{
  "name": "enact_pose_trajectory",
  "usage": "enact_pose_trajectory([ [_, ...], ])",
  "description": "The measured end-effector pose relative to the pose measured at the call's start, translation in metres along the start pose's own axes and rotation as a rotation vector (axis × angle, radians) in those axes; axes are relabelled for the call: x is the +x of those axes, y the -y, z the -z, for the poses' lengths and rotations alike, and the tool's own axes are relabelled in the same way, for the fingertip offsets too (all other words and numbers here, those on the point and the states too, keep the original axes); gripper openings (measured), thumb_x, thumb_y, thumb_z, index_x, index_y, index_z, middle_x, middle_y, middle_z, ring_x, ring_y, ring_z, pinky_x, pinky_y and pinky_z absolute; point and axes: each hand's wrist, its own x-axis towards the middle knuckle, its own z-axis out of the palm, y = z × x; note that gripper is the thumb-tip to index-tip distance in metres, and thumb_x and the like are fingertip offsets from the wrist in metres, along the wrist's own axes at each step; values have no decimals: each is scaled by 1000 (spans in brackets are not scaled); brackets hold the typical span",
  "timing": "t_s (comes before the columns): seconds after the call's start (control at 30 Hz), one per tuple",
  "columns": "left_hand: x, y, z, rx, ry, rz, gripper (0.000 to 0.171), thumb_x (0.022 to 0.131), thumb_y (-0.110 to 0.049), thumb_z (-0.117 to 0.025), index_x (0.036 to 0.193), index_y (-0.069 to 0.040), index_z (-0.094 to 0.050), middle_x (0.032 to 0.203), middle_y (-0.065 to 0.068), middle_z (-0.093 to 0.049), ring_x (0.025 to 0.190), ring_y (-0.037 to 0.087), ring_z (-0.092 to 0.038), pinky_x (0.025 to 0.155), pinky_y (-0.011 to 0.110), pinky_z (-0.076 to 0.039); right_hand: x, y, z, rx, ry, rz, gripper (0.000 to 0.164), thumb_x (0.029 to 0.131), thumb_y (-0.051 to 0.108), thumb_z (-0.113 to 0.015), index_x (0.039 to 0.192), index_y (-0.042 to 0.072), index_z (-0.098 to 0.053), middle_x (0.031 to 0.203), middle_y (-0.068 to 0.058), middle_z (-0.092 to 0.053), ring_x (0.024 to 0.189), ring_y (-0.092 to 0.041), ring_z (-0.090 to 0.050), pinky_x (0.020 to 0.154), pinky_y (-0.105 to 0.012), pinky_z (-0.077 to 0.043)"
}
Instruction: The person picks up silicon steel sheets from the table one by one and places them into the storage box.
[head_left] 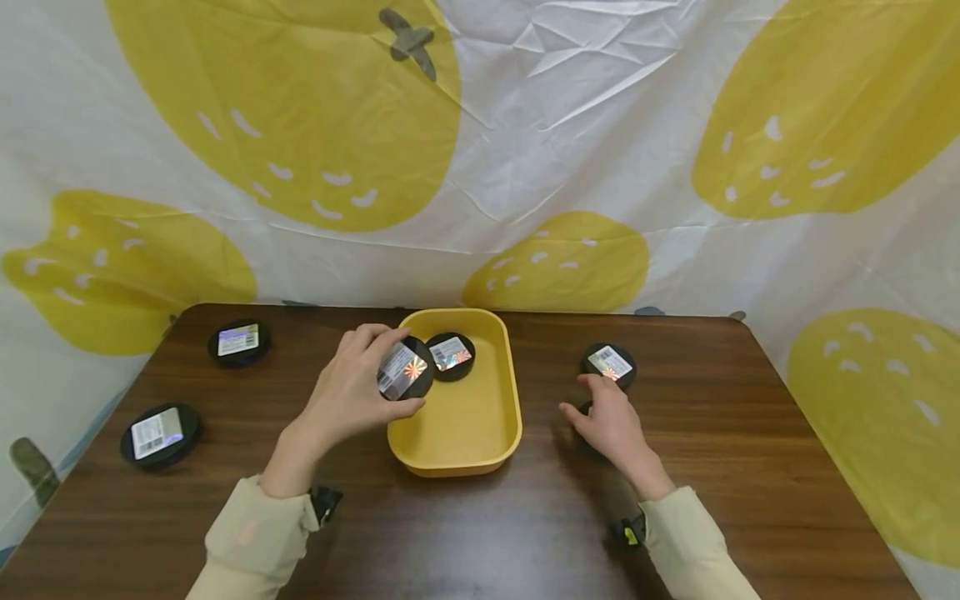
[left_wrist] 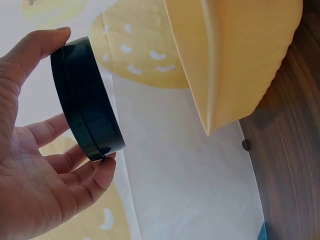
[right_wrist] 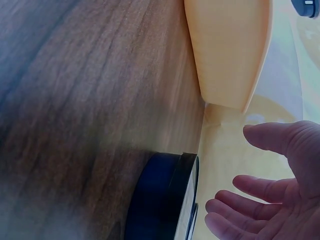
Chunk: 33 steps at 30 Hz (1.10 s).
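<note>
Left hand (head_left: 341, 392) gripping a round black container (head_left: 407, 370), right hand (head_left: 611, 421) loosely spread near another container (right_wrist: 157, 200)

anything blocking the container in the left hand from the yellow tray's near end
Nothing visible blocks the held container; the left hand has it apparently higher than the yellow tray. One other container lies inside, toward the far end.

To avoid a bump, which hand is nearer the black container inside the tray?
Left: the left hand holds another container just left of the container in the tray; the right hand is beyond the tray's right side.
</note>
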Motion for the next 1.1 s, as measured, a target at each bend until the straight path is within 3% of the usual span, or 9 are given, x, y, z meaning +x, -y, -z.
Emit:
enact_pose_trajectory([
  [0.23,7,-3,-1,-1,23,-12,82,60,-35,-85,129,-5,-54,119,15,-50,111,32,-44,76,49,-49,-3,-1,1,10,-29,6,46,79,18,-71,113,-8,-57,110,-26,-60,104,-40,-56,83,-51,-46],
  [0.63,19,-5,0,-6,72,3,84,61,-36,-84,132,-6,-52,120,16,-50,112,33,-43,78,50,-48,-5,-4,1,22,-1,-26,47,80,19,-72,116,-8,-56,113,-25,-60,105,-39,-56,86,-50,-45],
  [1.1,46,-3,-10,2,124,48,80,63,-37,-83,130,-5,-53,120,17,-51,111,33,-44,80,49,-47,-4,-6,-3,30,25,-41,50,81,21,-71,118,-8,-54,115,-26,-58,107,-40,-55,87,-51,-44],
])
